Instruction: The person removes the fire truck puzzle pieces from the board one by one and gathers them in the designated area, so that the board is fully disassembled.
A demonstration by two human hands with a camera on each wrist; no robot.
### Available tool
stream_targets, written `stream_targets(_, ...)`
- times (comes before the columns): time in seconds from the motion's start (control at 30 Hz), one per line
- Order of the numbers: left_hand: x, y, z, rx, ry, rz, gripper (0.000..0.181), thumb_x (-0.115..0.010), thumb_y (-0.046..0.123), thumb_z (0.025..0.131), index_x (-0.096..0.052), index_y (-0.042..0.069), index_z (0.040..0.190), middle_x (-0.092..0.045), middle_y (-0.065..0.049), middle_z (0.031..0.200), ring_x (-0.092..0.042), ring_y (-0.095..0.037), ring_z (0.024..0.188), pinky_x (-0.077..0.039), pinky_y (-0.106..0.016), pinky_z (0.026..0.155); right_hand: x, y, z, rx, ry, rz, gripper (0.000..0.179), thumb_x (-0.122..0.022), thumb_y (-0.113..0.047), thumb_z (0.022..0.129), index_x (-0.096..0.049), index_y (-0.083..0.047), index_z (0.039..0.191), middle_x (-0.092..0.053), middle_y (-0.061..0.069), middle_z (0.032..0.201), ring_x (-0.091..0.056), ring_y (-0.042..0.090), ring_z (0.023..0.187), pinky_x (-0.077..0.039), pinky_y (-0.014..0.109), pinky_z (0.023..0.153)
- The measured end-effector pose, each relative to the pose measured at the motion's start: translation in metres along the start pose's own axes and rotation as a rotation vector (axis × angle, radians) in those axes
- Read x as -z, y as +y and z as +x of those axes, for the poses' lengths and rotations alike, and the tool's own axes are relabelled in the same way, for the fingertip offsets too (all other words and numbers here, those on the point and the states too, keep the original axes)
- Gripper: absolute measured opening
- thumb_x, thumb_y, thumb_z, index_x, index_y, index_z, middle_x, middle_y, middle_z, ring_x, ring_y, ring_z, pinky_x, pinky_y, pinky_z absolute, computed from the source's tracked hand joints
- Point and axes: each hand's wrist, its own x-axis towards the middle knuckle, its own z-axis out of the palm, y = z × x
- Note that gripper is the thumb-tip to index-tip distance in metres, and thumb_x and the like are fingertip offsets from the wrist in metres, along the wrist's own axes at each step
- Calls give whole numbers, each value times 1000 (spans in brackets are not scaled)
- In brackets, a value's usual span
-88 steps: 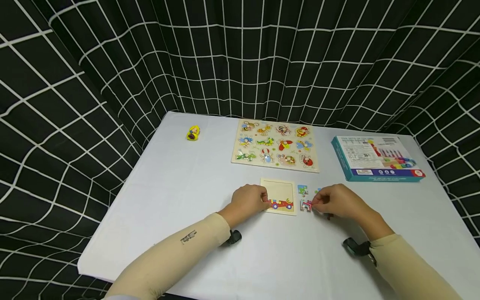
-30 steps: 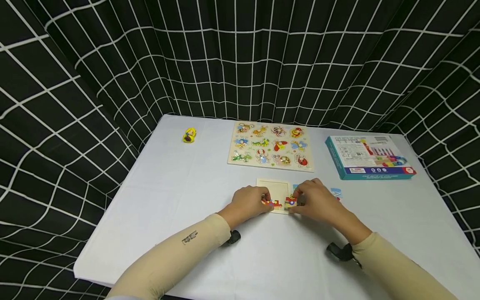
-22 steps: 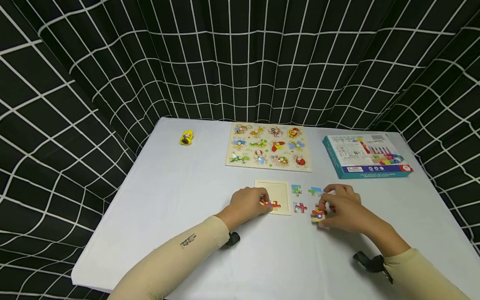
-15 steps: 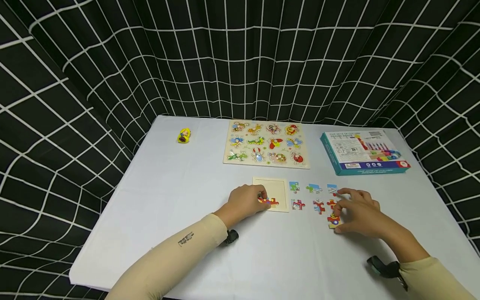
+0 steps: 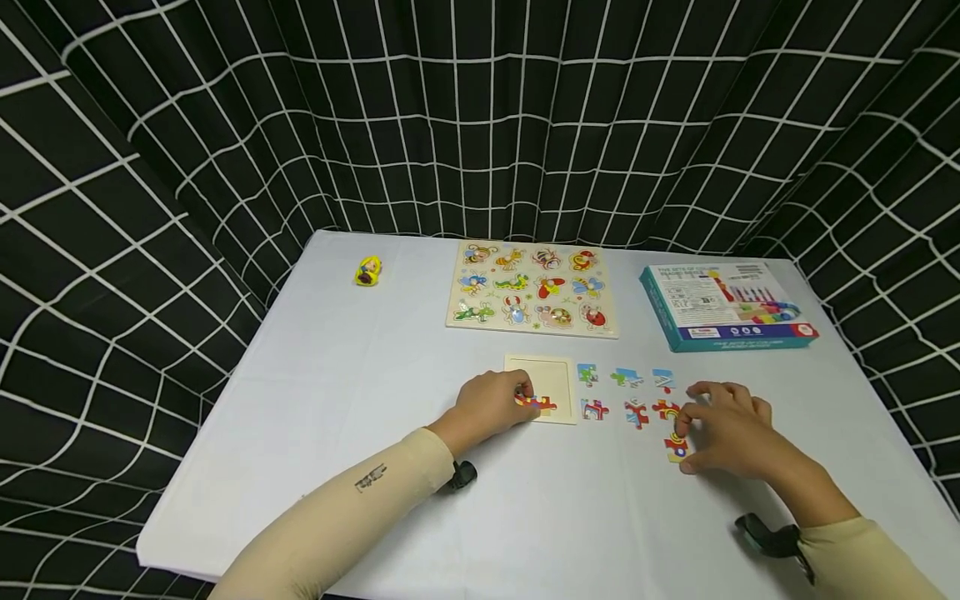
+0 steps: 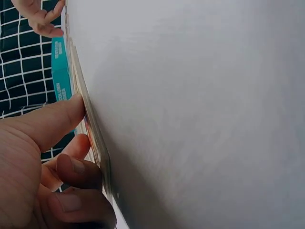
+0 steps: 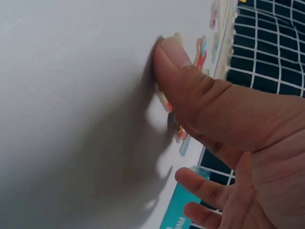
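Observation:
A small wooden puzzle tray [image 5: 555, 377] lies on the white table, with a red car piece [image 5: 546, 403] in its lower part. My left hand [image 5: 495, 398] holds the tray by its lower left corner; in the left wrist view the thumb [image 6: 71, 110] meets its edge and the other fingers curl at the corner. To the right, my right hand [image 5: 727, 429] pinches a red and yellow puzzle piece [image 5: 677, 448] between thumb and index finger, low on the table. Several loose pieces stand in two rows between, including a red arched one [image 5: 595, 409] and a green and blue one [image 5: 587, 374].
Behind the tray lies a wooden insect puzzle board [image 5: 534, 288]. A teal-edged box [image 5: 731, 307] sits at the back right, and a small yellow figure [image 5: 368, 271] at the back left. Dark curtains with a white grid [image 5: 450, 125] enclose the far side.
My right hand brought the red and yellow piece from over the tray to the right, below the right-hand column of loose pieces. The left hand stays at the tray.

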Motion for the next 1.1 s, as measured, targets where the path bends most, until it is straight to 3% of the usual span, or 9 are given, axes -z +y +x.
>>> stream_targets(0.13, -1, -3, 1, 1, -33, -55, 24, -73, 42, 87, -59, 24, 97, -59, 11, 73, -51, -12, 66, -39, -29, 58, 2, -14, 12, 38, 3, -3, 46, -93, -48, 54, -61, -26, 78, -44, 24, 127, -23, 53, 121, -15, 66, 86)
stream_targets(0.3, 1, -7, 2, -5, -74, -68, 31, -69, 40, 91, -53, 21, 109, -63, 3, 85, -54, -15, 71, -43, -30, 65, 0, -50, 39, 138, 17, -4, 31, -87, -44, 69, -62, -28, 77, -57, 15, 118, -37, 42, 117, -21, 59, 86)
stream_targets(0.53, 5, -8, 0, 27, -57, -34, 40, -73, 42, 87, -52, 18, 110, -62, -1, 81, -55, -15, 70, -44, -31, 64, -15, -98, 75, 301, 43, -68, 13, -83, -33, 78, -71, -28, 81, -64, -6, 97, -50, 26, 101, -28, 49, 80)
stream_targets(0.8, 2, -12, -2, -8, -38, -57, 30, -73, 39, 88, -54, 20, 101, -59, 5, 72, -52, -15, 65, -41, -29, 58, -29, -116, 94, 328, 54, -151, 11, -85, -25, 73, -75, -25, 79, -64, -13, 82, -51, 20, 89, -25, 51, 80)
stream_targets(1.1, 4, -14, -7, 22, -16, -90, 28, -75, 36, 86, -54, 21, 96, -59, 5, 71, -50, -15, 63, -40, -29, 56, -32, -126, 99, 376, 92, -142, 18, -83, -20, 67, -66, -25, 64, -48, -17, 62, -45, 13, 71, -26, 48, 74)
